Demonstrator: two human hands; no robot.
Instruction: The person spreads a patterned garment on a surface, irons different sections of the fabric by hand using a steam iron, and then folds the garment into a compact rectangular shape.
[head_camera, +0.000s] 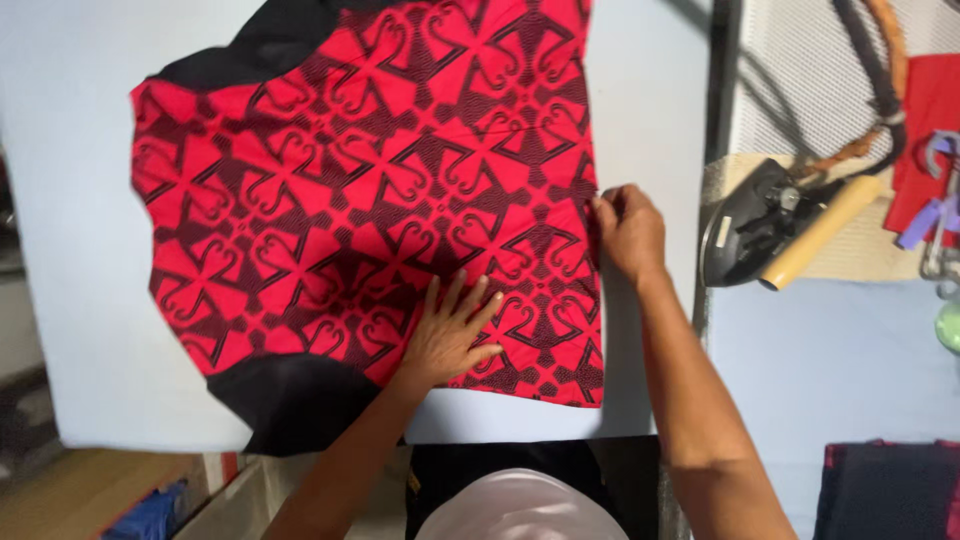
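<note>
My left hand presses flat, fingers spread, on the red-and-black patterned cloth garment stretching toward eleven o'clock, while my right hand pinches its three-o'clock edge.

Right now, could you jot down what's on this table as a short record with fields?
Surface: pale blue padded board
Cloth: red and black patterned fabric, spread flat
Left hand: flat on the fabric, fingers spread
Right hand: pinching the fabric's right edge
Iron: black, resting to the right, apart from the cloth
Iron handle: tan cylinder
</note>
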